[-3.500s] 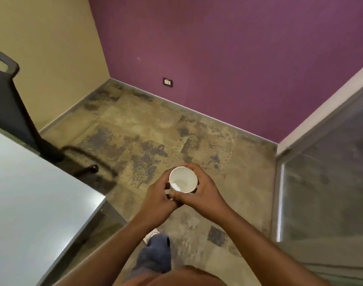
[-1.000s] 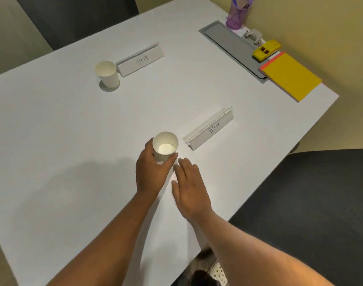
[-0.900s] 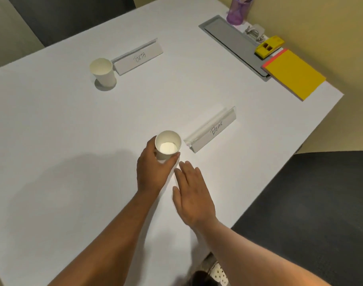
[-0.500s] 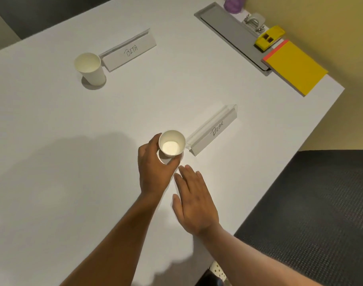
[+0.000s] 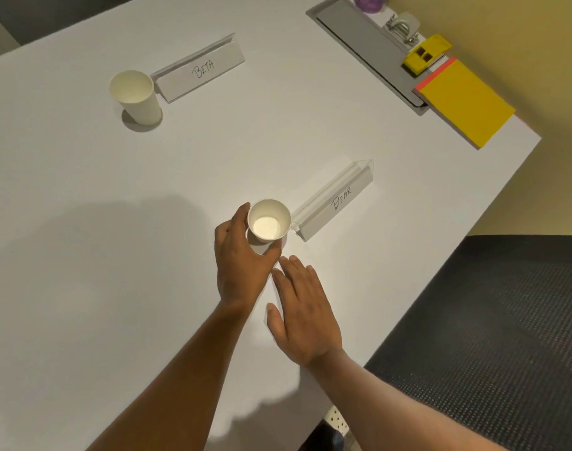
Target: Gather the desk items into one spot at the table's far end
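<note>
Two paper cups stand on the desk (image 5: 83,288); the near cup (image 5: 269,221) sits in the curled left hand (image 5: 242,262), just beside the "Dear" name card (image 5: 335,201). The right hand (image 5: 305,315) lies open and flat, holding nothing. Squeezed hard, that thin cup could buckle, or clip the card when lifted. The far cup (image 5: 135,96) and "Beta" card (image 5: 201,71) wait well apart. At the far end, the purple holder (image 5: 369,1) is cut off, and the metal piece (image 5: 403,26) by the yellow block (image 5: 426,57) and yellow pad (image 5: 465,100) is hard to identify.

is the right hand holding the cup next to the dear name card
No, the left hand wraps the cup; the right hand lies flat and open on the table.
</note>
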`<state>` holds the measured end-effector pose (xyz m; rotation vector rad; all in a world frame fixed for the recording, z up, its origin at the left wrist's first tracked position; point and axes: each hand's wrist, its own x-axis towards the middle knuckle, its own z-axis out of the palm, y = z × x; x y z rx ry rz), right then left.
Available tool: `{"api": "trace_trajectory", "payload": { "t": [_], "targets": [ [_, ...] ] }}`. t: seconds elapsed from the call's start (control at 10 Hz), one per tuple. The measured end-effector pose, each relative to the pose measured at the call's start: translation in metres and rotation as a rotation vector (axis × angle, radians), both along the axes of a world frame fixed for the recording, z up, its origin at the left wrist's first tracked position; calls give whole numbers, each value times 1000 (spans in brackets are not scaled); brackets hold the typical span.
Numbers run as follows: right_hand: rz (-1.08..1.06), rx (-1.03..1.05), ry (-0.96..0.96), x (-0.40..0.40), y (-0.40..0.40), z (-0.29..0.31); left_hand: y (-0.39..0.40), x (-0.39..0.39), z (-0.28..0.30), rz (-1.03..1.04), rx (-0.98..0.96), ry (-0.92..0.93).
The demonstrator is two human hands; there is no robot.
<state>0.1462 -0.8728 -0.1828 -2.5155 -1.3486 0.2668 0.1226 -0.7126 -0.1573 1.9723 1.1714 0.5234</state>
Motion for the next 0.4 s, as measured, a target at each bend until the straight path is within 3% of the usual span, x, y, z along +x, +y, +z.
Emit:
{"api": "trace_trajectory", "payload": {
  "t": [0.2,0.4],
  "targets": [
    [15,63,17,0,1,9,2,-18,12,-102,-86,1],
    [32,91,35,-7,-2,42,-45,-91,44,-158,-152,74]
  ]
}}
